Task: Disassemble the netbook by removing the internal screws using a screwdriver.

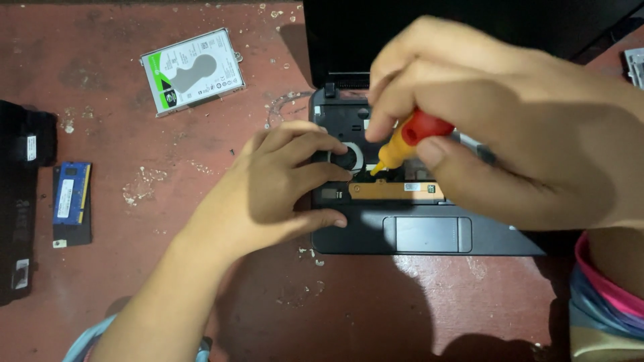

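Note:
A small black laptop [429, 234] lies open on the reddish table, its keyboard removed so the inner parts show. My right hand [510, 121] grips a screwdriver [408, 141] with a red and yellow handle, tip down on the laptop's inside near a round fan opening [346, 158]. My left hand [282, 181] rests on the laptop's left side, fingers spread over the fan opening and thumb on the palm rest. A brown strip [396, 191] runs above the touchpad [426, 234].
A silver hard drive [192, 70] with a green and white label lies at the back left. A blue memory module [72, 194] sits at the left beside a black part [20, 201]. The worn red table [134, 281] is scratched. A grey object [634, 66] pokes in at the right edge.

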